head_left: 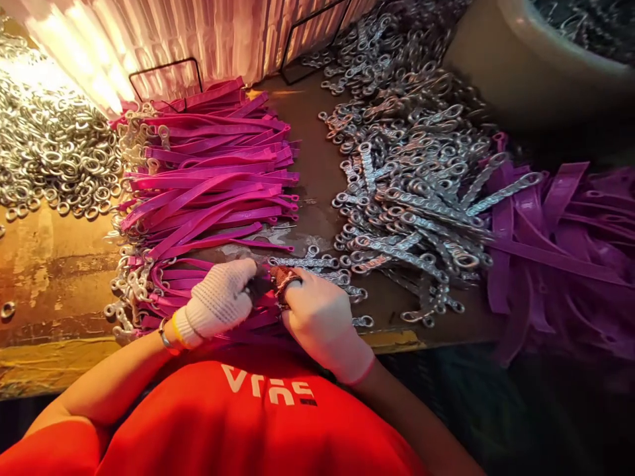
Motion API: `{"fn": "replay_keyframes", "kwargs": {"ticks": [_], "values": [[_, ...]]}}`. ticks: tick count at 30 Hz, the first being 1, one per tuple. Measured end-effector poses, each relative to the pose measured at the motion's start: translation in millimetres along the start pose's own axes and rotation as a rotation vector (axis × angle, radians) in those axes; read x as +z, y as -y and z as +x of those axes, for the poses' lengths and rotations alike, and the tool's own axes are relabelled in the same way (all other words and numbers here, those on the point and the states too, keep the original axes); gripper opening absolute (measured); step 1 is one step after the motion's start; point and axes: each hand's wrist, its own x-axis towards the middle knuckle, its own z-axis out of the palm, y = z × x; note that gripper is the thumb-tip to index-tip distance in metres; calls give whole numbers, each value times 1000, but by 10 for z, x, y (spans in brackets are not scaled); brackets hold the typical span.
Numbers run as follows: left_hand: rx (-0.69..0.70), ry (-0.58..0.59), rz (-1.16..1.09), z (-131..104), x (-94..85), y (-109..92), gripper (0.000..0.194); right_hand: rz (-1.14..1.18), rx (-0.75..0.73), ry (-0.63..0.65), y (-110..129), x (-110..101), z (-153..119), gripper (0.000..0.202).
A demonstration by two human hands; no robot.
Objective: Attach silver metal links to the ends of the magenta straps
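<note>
My left hand (pixel 218 297), in a white knit glove with dark, worn fingertips, is closed in a pinch at the table's front. A bit of pink strap (pixel 266 269) shows at its fingertips. My right hand (pixel 320 317), also gloved in white, is closed close beside it, with brown wrapping around its fingers. What its fingertips grip is hidden. Beneath and beyond my hands lies a stack of pink straps (pixel 213 178), with metal links (pixel 131 284) at their left ends. A few loose braided metal links (pixel 302 262) lie just beyond my right hand.
Metal rings (pixel 74 152) are heaped at the left. A large pile of braided metal links (pixel 411 185) stands right of the straps, with more purple straps (pixel 560 251) hanging over the right side. At the back are a tub (pixel 476 73), a wire frame (pixel 166 68) and pale ribbed sheeting (pixel 198 39).
</note>
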Motion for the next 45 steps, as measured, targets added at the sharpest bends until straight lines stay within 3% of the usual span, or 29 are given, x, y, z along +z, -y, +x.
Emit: {"fn": "replay_keyframes", "kwargs": {"ticks": [2, 5, 9, 11, 13, 17, 21, 26, 30, 33, 35, 38, 41, 45], "values": [[21, 28, 59, -12, 62, 41, 13, 13, 38, 26, -27, 4, -2, 19], [20, 57, -64, -9, 76, 87, 12, 71, 80, 137, -59, -59, 35, 23], [-29, 37, -193, 8, 28, 115, 28, 102, 62, 334, -57, -145, 97, 18], [-62, 33, -193, 6, 26, 113, 31, 64, 80, 354, -45, -123, 92, 16], [-90, 46, -201, -2, 44, 107, 30, 47, 53, 300, -40, -58, 62, 19], [-138, 73, -285, -20, 88, 104, 27, 70, -136, 198, -42, 77, 15, 19], [-252, 95, -365, -19, 80, 120, 29, 62, -169, 278, -6, 100, 49, 17], [-254, 129, -432, 18, 17, 93, 30, 26, -100, 306, -7, 26, 48, 19], [-366, 120, -683, 21, -15, 31, 31, 33, -8, 163, -398, -132, -13, 12], [-449, 59, -990, 11, -27, 4, 37, -176, 254, 21, -877, -184, -66, 22], [-483, 42, -1150, 10, -38, -2, 35, -298, 328, 70, -1149, -133, -96, 20], [-603, 162, -1454, 5, -65, 9, 31, -326, 318, 140, -1370, -9, -133, 18], [-647, 292, -1704, -19, -88, 33, 34, -266, 337, 114, -1379, 21, -170, 22], [-553, 255, -1678, -60, -79, 25, 37, 7, 285, -56, -1062, -84, -196, 34]]}}
